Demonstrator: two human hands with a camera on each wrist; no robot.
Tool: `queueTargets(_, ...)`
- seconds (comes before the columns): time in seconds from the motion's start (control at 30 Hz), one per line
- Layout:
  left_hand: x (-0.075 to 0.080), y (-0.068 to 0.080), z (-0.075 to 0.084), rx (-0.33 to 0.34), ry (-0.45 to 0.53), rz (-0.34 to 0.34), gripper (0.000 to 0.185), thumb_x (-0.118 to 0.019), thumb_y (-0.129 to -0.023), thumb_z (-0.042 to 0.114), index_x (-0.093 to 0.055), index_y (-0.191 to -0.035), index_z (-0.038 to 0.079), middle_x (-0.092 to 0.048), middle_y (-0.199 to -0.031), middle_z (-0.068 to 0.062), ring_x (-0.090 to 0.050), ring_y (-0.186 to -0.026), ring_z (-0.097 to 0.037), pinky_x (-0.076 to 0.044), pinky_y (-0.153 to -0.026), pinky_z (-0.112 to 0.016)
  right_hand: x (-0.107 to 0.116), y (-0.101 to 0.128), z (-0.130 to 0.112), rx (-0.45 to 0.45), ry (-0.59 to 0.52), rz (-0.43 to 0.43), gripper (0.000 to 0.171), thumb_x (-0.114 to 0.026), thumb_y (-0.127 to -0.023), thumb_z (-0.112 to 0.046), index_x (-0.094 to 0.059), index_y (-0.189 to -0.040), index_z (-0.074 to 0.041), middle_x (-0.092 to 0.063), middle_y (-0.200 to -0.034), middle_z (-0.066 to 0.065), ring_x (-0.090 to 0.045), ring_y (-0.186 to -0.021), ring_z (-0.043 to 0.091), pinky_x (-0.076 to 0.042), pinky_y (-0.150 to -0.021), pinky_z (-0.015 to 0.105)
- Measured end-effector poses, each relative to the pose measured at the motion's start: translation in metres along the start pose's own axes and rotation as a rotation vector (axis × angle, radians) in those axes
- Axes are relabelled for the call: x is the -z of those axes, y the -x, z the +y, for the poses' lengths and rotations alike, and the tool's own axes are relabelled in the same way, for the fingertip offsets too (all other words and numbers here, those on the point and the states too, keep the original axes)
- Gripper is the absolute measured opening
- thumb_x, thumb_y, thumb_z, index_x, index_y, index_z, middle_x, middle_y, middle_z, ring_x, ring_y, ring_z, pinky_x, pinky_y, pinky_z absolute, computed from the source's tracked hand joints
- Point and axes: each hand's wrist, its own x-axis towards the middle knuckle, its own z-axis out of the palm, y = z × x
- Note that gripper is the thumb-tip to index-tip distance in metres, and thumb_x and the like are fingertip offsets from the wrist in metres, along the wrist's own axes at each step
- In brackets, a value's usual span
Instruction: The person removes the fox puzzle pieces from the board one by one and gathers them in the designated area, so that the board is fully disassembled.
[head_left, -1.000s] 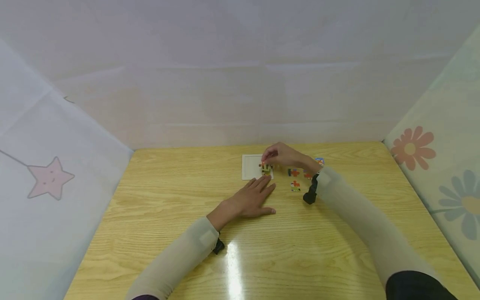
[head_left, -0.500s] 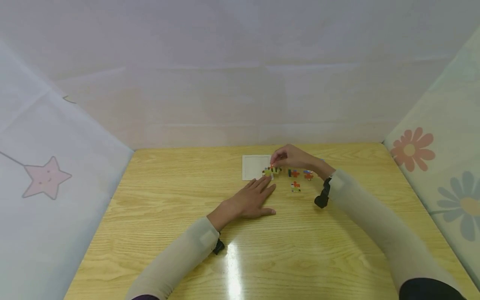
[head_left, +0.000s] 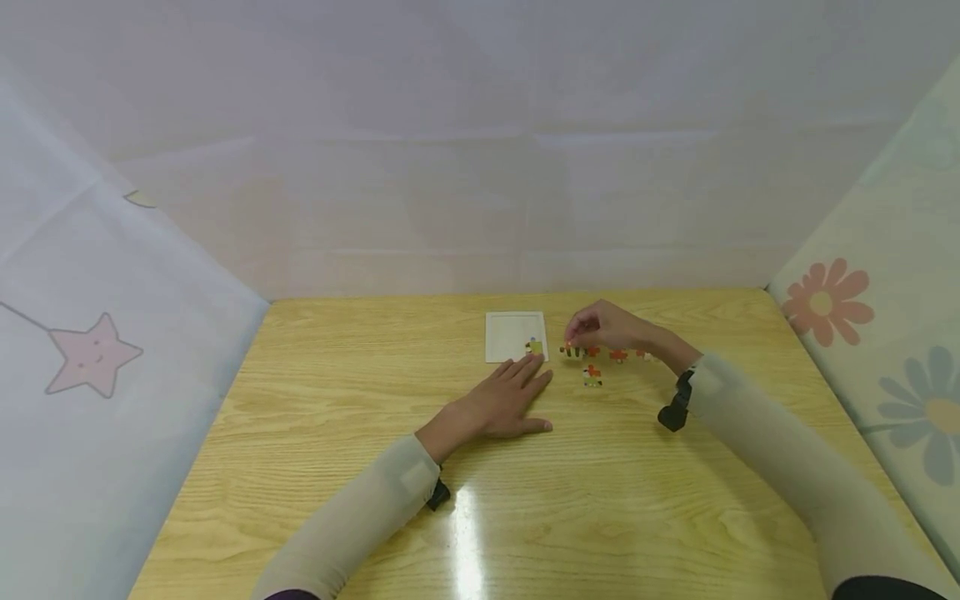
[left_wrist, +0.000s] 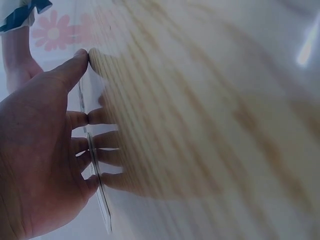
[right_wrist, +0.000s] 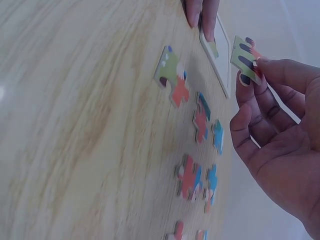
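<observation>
A white puzzle tray (head_left: 510, 329) lies flat on the wooden table (head_left: 337, 467), with a yellow-green piece (head_left: 535, 346) in its near right corner. My left hand (head_left: 517, 387) rests flat on the table, its straight fingertips touching the tray's near edge (left_wrist: 95, 170). Right of the tray, my right hand (head_left: 576, 342) pinches a striped green puzzle piece (right_wrist: 245, 57) between thumb and fingertips, just above the table. Several loose colourful pieces (head_left: 592, 375) lie under and beside that hand; the nearest one (right_wrist: 172, 75) shows green and orange.
White fabric walls close in the table at the back and sides, with a pink star (head_left: 93, 354) on the left and flowers (head_left: 825, 300) on the right. A bright glare (head_left: 465, 533) marks the near tabletop.
My right hand has drawn back to the right, off the tray, with the striped piece in its fingers. A yellow-green piece stays in the tray's corner. The left hand has not moved.
</observation>
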Motion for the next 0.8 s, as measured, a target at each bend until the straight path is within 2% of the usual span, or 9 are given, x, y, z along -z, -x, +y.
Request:
queueTargets(0.2, -0.001, -0.002, 0.0, -0.002, 0.002, 0.001, 0.092, -0.043, -0.105, 0.071, -0.016, -0.172, 0.014, -0.002, -0.179, -0.012, -0.003, -0.165, -0.028, -0.011, -0.133, -0.046, 0.005, 0.017, 0.008, -0.015, -0.016, 0.005, 0.013, -0.069, -0.105, -0.015, -0.076, -0.11, -0.006, -0.076, -0.104, 0.014, -0.071, -0.093, 0.033, -0.059, -0.084, 0.05)
queueTargets(0.53, -0.003, -0.005, 0.003, -0.006, -0.006, -0.013, 0.091, -0.042, -0.105, 0.071, -0.013, -0.172, 0.016, 0.001, -0.179, -0.011, 0.0, -0.165, -0.026, -0.009, -0.133, -0.045, 0.01, 0.042, 0.019, -0.005, -0.013, -0.004, 0.015, -0.067, -0.105, -0.01, -0.076, -0.112, -0.001, -0.075, -0.106, 0.015, -0.07, -0.092, 0.029, -0.06, -0.081, 0.043)
queueTargets(0.8, -0.003, 0.0, 0.001, -0.01, -0.015, -0.01, 0.091, -0.04, -0.105, 0.071, -0.011, -0.172, 0.016, 0.001, -0.179, -0.01, 0.001, -0.165, -0.026, -0.008, -0.133, -0.045, 0.01, 0.059, 0.024, -0.01, 0.001, 0.007, 0.014, -0.069, -0.104, -0.009, -0.076, -0.111, 0.001, -0.075, -0.105, 0.016, -0.072, -0.095, 0.032, -0.06, -0.084, 0.04)
